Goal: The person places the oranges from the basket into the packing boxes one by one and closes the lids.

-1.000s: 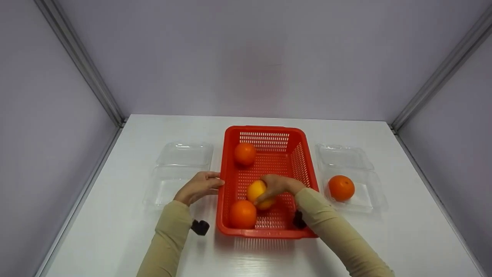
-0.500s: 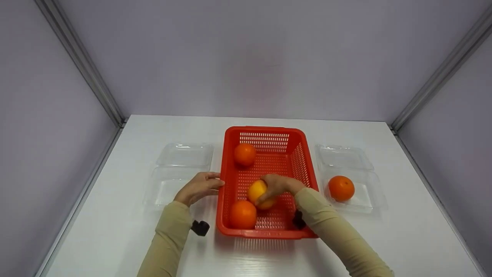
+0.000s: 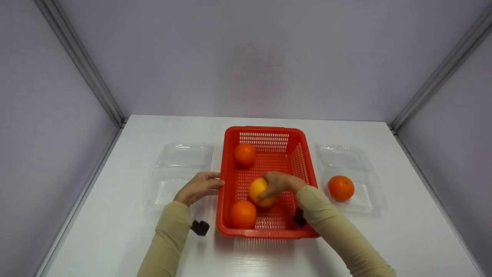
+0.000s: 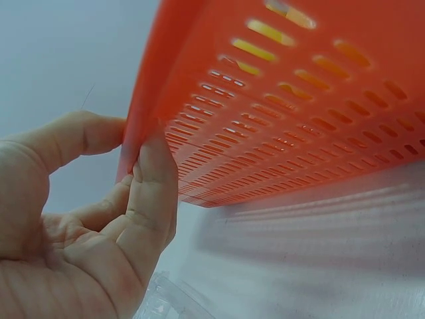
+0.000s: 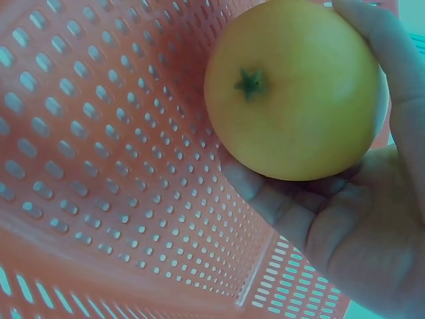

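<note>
A red perforated plastic basket (image 3: 269,234) stands in the middle of the white table. My left hand (image 3: 199,188) pinches its left rim between thumb and fingers, which the left wrist view shows closely. Inside the basket, my right hand (image 3: 278,184) grips a yellowish orange (image 3: 258,189) from its right side. In the right wrist view the fingers curl under this orange (image 5: 292,93), and its green star-shaped stem end shows. Two deeper-coloured oranges lie in the basket, a far one (image 3: 245,154) by the left wall and a near one (image 3: 243,214) in the front left corner.
To the left lies an opened clear plastic clamshell box (image 3: 184,154), partly covered by the left hand. A second clear clamshell box (image 3: 346,157) lies opened on the right, with an orange (image 3: 341,188) in its near half. Pale walls border the table behind and at both sides.
My right hand has shifted slightly away from me with the yellowish orange, which now stands a little further from the near orange. The left hand and basket have stayed in place.
</note>
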Available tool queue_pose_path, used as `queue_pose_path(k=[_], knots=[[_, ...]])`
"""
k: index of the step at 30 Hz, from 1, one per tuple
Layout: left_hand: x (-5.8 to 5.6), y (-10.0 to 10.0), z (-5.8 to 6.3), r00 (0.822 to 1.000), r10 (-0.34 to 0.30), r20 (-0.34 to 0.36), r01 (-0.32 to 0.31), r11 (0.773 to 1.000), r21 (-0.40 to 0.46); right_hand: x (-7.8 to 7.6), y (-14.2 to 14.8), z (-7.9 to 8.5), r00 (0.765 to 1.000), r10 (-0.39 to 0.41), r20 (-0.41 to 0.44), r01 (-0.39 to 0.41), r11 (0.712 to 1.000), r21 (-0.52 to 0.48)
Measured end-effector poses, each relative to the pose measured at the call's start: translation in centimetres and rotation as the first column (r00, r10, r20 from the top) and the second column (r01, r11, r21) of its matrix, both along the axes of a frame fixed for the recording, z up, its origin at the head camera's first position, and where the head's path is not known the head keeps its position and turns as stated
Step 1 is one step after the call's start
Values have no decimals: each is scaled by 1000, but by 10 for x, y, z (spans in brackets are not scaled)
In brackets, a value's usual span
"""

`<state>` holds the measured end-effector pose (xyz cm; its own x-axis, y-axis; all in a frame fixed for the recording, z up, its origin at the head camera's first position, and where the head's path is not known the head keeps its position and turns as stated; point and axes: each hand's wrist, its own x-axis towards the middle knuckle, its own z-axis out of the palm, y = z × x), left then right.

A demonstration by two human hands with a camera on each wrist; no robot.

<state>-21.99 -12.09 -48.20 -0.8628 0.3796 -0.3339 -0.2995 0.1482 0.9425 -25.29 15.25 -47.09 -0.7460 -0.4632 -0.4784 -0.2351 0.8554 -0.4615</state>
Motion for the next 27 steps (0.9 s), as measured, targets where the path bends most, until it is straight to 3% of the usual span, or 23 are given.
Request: queue_pose_path(k=[27], knots=[[-1,1,-1,1000,15,25,-15,1000,-12,0,5,10,999,36,-11,-37,999,-38]])
